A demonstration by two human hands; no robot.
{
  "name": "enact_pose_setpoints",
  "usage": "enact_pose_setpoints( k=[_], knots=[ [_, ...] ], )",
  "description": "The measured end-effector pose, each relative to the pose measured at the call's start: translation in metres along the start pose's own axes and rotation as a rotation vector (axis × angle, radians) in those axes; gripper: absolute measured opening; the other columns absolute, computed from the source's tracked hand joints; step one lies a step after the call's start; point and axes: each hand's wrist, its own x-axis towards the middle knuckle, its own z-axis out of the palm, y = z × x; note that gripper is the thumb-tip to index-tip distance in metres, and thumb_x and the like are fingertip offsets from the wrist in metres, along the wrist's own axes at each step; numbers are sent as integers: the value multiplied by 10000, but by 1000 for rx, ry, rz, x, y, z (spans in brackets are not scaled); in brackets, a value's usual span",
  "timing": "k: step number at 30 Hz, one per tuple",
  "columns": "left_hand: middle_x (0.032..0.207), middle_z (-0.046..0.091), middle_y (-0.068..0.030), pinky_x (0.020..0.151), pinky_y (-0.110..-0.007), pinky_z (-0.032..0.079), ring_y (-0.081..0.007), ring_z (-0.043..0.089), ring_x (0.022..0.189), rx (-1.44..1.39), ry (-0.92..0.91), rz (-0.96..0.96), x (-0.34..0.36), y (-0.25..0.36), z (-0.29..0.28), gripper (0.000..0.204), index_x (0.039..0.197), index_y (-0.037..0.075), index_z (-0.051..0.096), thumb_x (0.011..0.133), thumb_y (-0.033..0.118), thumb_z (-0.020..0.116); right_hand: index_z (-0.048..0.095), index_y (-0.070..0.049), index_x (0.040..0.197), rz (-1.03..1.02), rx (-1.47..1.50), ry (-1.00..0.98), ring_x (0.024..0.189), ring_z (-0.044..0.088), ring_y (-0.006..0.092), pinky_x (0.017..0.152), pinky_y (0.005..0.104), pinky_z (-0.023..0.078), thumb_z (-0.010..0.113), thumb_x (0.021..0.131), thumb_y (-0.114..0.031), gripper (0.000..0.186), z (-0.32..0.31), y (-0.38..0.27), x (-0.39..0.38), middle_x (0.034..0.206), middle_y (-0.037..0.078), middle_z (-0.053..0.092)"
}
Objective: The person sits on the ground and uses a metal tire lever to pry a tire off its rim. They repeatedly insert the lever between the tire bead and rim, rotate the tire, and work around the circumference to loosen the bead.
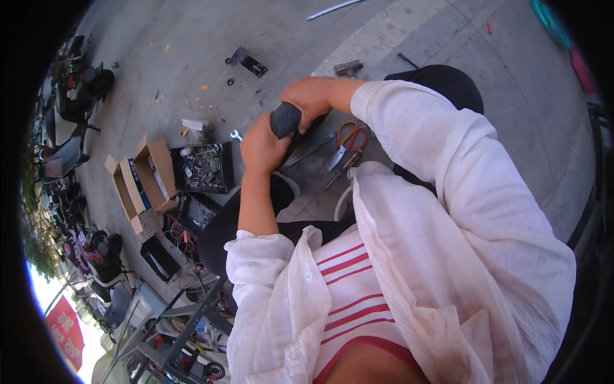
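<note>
Because its grooved surface looks like thick rubber, the tyre [286,120] should be fairly heavy, stiff yet a little springy, and hard to damage; dust or grease might make it slip, though its grooves ought to give good purchase. It is held up over the concrete ground [211,38], on the far side of the person's lap, and much of it is hidden by the hands. The left grip [263,146] is closed around its left side and the right grip [308,99] around its far right side, with only the thickness of the rubber between palm and fingers; some fingertips are out of sight. Opposite sides of the tread seem the surest places to take hold.

Just beside it on the right, a long metal bar [310,150] slants across the ground, with scissors [339,152] and a screwdriver [343,169] farther right; these, with the person's legs on the near side, crowd the space below. A spanner [236,135] lies near the left grip. Farther left are a tray [228,168] of small metal parts and an opened cardboard box [161,168]. A black bracket [248,62] lies on the far side, and scooters [70,115] stand along the left edge, well apart.
</note>
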Motion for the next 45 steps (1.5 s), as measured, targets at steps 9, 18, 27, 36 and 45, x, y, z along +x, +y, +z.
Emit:
enact_pose_setpoints(
  k=[9,18,27,36,45],
  knots=[
    [903,700,-127,708,-430,526,-353,674,835,79,178,-65,-8,-6,18,412,1065,156,653,738,393,739,644,-29,927,28,-52,83,936,639,388,812,454,499,882,539,-320,541,3,-7,4,938,177,682],
    [998,684,-143,757,-443,513,-355,656,906,9,104,-61,-20,-18,6,485,1127,132,623,718,358,751,614,-21,946,-28,14,50,962,617,404,836,455,481,890,520,-325,592,13,14,-1,959,194,661],
    [943,690,-156,766,-433,521,-363,666,885,108,9,-33,1,2,-4,491,1141,109,621,730,349,743,635,-37,912,51,30,2,948,635,390,810,454,493,884,539,-341,542,10,3,4,954,177,680],
    [892,703,-130,700,-432,525,-350,679,828,151,112,-131,-2,-8,7,430,1051,139,662,729,412,746,633,-45,964,94,5,-37,973,622,390,836,463,483,872,569,-353,555,4,-7,15,976,174,669],
    [947,698,-136,744,-429,524,-352,668,870,53,113,-77,-15,-34,-4,490,1083,117,641,696,381,784,597,-18,977,21,70,43,1017,596,399,868,443,467,889,537,-345,622,17,10,6,1027,196,638]
  ],
)
